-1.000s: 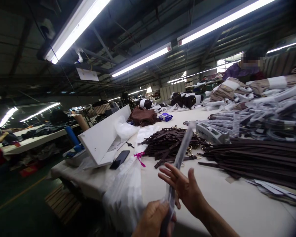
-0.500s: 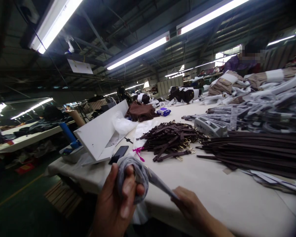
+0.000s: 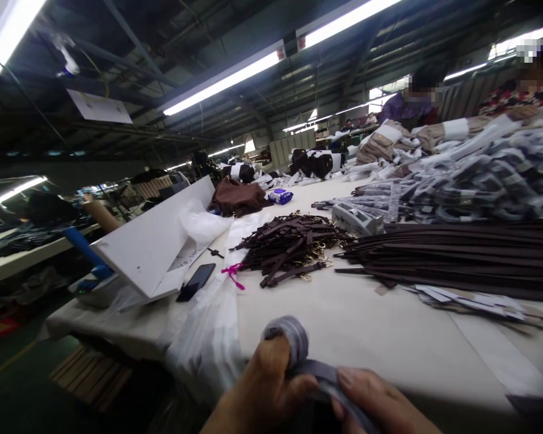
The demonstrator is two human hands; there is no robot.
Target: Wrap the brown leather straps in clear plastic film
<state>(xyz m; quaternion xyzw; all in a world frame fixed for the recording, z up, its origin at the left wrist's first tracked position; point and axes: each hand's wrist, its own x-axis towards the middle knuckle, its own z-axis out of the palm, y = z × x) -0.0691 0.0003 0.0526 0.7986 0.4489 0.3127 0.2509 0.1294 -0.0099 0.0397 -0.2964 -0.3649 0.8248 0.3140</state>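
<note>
At the bottom edge, my left hand (image 3: 257,392) is closed round a rolled-up strap in a clear plastic sleeve (image 3: 292,340), thumb pressed against the coil. My right hand (image 3: 373,404) pinches the loose end of the same sleeved strap just to the right. Both hands hover at the near edge of the white table (image 3: 366,325). Farther off lie a heap of short dark brown straps with gold clasps (image 3: 289,247) and a long stack of dark brown straps (image 3: 457,256).
A white board (image 3: 154,241) leans at the left with a black phone (image 3: 196,281) beside it. Clear plastic bags (image 3: 208,343) hang over the near edge. A tape dispenser (image 3: 357,220), wrapped straps (image 3: 479,181) and paper strips (image 3: 475,301) lie to the right. Two people (image 3: 411,102) stand at the far side.
The straight sleeved strap has been wound into a coil on my left hand. My hands dropped lower in view as the camera swung right, showing a second person at the far right.
</note>
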